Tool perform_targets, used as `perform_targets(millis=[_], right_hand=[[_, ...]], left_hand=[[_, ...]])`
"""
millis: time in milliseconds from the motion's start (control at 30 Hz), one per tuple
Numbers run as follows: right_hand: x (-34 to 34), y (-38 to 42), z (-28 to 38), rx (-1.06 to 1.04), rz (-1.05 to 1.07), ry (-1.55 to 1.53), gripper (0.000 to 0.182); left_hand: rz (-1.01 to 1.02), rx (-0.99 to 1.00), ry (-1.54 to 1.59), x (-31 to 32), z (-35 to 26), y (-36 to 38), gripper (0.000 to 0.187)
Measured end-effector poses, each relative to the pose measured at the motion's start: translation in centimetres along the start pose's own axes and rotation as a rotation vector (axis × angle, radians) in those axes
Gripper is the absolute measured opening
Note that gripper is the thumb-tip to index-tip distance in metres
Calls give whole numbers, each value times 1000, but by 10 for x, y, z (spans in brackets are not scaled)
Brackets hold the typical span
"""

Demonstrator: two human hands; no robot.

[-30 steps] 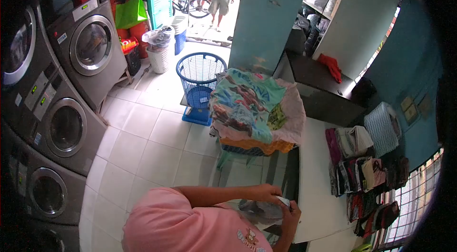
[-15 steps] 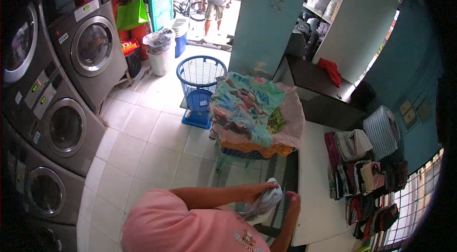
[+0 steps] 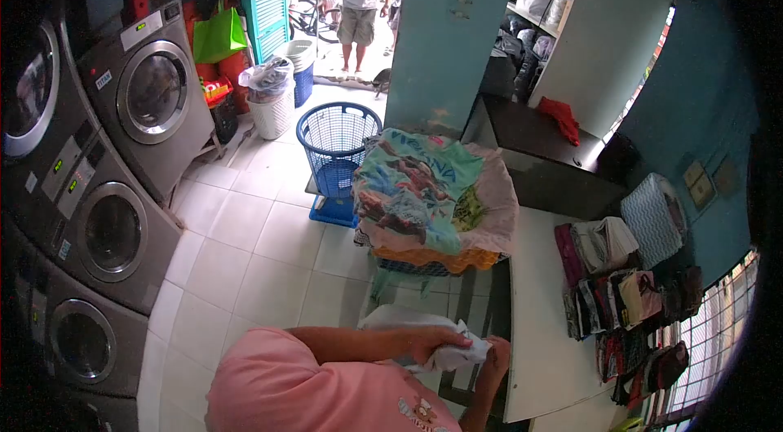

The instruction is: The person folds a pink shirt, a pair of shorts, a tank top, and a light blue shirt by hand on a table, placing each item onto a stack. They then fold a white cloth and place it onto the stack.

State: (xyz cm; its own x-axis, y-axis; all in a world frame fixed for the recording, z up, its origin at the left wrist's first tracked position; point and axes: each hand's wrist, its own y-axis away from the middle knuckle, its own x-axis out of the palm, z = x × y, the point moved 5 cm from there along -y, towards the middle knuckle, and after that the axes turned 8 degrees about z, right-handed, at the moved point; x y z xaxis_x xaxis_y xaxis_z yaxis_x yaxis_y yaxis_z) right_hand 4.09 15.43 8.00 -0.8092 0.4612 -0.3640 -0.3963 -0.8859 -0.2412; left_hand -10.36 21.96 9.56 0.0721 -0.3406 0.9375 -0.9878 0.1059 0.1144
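Observation:
A whitish-grey cloth hangs in front of the pink shirt at the bottom centre. My left hand has its fingers closed on the cloth's gathered part. Just to the right, my right hand is closed at the end of the same cloth. Beyond both hands stands a heaped pile of laundry, topped by a turquoise printed cloth over pink and orange fabric. Right of my hands is a white table bearing folded clothes in rows.
Blue basket stands beyond the pile, beside a wall pillar. Washing machines line the left side. A dark counter holds a red cloth. A person stands outside the doorway.
The cloth is now stretched out to the left and between my hands. My left hand has moved slightly down, its fingers now around the cloth. The person outside has come nearer the doorway.

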Motion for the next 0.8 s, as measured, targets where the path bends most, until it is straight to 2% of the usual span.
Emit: perform_targets(millis=[33, 67, 133, 167, 233, 267, 333, 367, 433, 467, 533, 667, 800], right_hand=[[2, -3, 4, -127, 27, 141, 19], [4, -5, 2, -130, 30, 144, 19], [9, -6, 6, -274, 37, 125, 20], [16, -4, 6, -276, 44, 125, 20], [27, -3, -7, -50, 8, -291, 18], [4, 14, -72, -56, 20, -286, 18], [33, 8, -168, 235, 443, 377, 27], [31, 4, -158, 225, 451, 386, 27], [21, -2, -97, 14, 262, 618, 41], [20, -7, -90, 9, 266, 623, 41], [19, -11, -69, 14, 244, 554, 42], [17, -16, -29, 28, 189, 409, 44], [17, -20, -1, 49, 132, 254, 45]], left_hand=[[2, 2, 0, -1, 3, -1, 32], [18, 12, -45, -1, 5, -3, 34], [45, 36, -132, 9, 5, -2, 38], [44, 43, -130, 14, 3, 1, 38], [38, -17, -168, 33, -6, 9, 34], [42, -4, -168, 29, -5, 4, 34], [-5, 47, 21, 17, 1, -9, 30], [0, 61, 20, 17, 0, -9, 30], [9, 52, 30, 19, 1, -10, 27], [13, 59, 31, 14, 3, -13, 27], [62, 94, -80, 8, 5, -18, 29], [136, 84, -62, 9, 4, -17, 26], [23, 83, -37, 27, -6, -1, 25]])
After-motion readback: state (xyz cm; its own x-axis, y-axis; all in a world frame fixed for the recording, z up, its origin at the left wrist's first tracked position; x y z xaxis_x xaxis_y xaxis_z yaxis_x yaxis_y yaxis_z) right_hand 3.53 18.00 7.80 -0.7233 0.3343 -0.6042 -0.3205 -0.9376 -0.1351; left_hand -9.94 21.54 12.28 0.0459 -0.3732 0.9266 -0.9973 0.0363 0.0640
